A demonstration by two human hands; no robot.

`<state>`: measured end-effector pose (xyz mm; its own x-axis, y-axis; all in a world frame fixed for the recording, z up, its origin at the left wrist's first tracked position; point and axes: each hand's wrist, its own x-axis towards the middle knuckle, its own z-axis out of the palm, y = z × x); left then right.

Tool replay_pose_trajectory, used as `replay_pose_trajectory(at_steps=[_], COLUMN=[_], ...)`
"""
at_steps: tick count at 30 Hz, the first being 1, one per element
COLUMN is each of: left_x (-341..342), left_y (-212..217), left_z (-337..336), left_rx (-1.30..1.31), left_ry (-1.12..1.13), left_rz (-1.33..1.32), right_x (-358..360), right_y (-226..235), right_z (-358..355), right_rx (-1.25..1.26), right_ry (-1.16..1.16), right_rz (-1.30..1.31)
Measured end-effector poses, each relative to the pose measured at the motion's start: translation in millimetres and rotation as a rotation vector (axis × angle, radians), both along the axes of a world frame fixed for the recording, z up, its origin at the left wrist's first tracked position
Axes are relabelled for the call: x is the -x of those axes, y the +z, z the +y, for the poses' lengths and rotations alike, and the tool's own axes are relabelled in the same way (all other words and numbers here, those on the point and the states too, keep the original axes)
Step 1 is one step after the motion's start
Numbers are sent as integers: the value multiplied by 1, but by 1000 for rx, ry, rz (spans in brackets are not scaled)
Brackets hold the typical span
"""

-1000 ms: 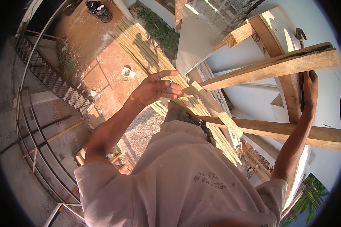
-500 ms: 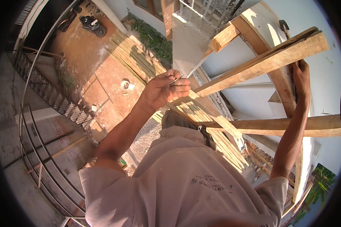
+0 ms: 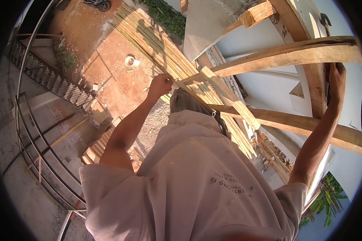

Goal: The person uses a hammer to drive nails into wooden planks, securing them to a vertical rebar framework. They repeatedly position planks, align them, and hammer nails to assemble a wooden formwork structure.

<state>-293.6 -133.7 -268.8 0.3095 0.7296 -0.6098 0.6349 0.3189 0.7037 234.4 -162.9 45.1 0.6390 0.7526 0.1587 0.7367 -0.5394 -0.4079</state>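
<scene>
My left hand (image 3: 161, 85) is closed in a pinch on a thin nail (image 3: 176, 79), beside the near end of a wooden beam (image 3: 285, 58). Past that beam, my right hand (image 3: 337, 72) is wrapped round what looks like the handle of a claw hammer (image 3: 325, 19). The hammer's dark head shows on the beam's far side, while the beam hides the middle of the handle. Close to my right hand runs a thick upright timber (image 3: 309, 72), which the beam crosses. A second beam (image 3: 285, 124) lies nearer to me, and a short board (image 3: 229, 96) joins the two.
Far below, long bamboo poles (image 3: 157, 44) lie on reddish ground (image 3: 108, 76) by a round white object (image 3: 130, 60). At left are a curved metal railing (image 3: 32, 132) and stairs (image 3: 44, 76). A white wall (image 3: 265, 80) stands beyond the beams; a motorcycle (image 3: 98, 4) is parked at the top.
My left hand has come down and left, its fingers closing in from a looser pinch. My right hand and the hammer sit farther right in the picture, as the view has shifted.
</scene>
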Motion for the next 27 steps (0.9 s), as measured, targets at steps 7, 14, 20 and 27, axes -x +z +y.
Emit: replay_pose_trajectory(at_steps=[7, 14, 20, 27], left_x=[72, 30, -25, -78], left_y=[-77, -97, -134, -147], left_z=[-44, -107, -118, -139], left_rx=[-184, -226, -71, -141], left_ry=[-109, -578, -495, -90], left_rz=[541, -150, -211, -321], right_x=[-14, -35, -46, -47], right_y=[-1, -4, -4, -7], right_z=[-4, -6, -13, -17], right_rx=[51, 57, 33, -7], right_ry=[-11, 80, 91, 115], right_rz=[10, -97, -26, -47])
